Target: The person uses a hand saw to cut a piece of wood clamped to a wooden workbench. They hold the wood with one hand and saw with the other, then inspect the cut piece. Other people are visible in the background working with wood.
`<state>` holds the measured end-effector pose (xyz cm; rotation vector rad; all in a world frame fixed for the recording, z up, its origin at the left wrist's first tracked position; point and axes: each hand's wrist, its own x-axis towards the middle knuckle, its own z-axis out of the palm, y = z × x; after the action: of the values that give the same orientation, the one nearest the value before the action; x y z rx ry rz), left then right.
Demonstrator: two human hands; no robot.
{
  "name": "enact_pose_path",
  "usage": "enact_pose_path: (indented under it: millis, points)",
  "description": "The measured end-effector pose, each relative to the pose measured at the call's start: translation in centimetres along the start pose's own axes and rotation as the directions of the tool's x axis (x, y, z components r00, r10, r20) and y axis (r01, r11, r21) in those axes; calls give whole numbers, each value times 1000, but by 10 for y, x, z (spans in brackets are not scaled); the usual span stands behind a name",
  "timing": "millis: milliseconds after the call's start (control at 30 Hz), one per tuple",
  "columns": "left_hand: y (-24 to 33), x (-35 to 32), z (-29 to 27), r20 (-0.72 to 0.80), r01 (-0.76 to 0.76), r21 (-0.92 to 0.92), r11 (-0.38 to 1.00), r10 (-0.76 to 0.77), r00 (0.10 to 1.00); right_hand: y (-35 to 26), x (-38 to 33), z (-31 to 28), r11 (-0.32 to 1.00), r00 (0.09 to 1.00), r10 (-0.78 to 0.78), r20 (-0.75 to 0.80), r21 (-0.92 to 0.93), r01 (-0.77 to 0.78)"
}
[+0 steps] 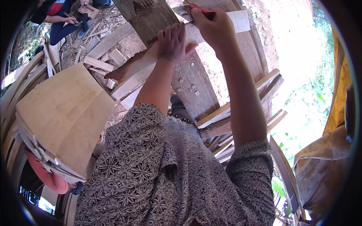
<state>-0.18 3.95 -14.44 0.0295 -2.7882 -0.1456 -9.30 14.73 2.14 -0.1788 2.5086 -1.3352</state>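
Under the left hand [172,42], a pale, flat board [241,20]

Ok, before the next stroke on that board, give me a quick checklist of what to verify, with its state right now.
1. Left hand pressing flat on the pale board: ok, palm down, fingers spread on it.
2. Right hand gripping the red-handled tool: ok, fist closed round it at the board's far edge.
3. Left fingers clear of the tool: cannot tell, they lie close beside it and its working end is hidden.
4. Board supported: ok, it rests across the wide plank bench.
5. Stack of curved wooden sheets out of the way: ok, off to the left, apart from both arms.
6. Other person clear: ok, crouched far off at the upper left.
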Motion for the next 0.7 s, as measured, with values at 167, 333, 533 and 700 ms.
enact_pose_path:
  millis: [167, 333, 533, 700]
  points:
    - [-4, 0, 2, 57, 20, 22, 1000, -21, 998, 1, 21, 11, 992, 999, -38, -34, -124, 33]
    - [3, 1, -9, 111, -17, 94, 995, 7, 994, 33, 17, 39, 995, 971, -68, -231, -91, 48]
    - [0, 1, -6, 39, 1, 28, 1000, -2, 999, 19, -6, 13, 996, 979, -80, -188, 11, 83]
    - [-1, -1, -3, 8, 12, -44, 999, -11, 1000, -5, -42, -32, 991, 994, -6, -105, 131, 20]
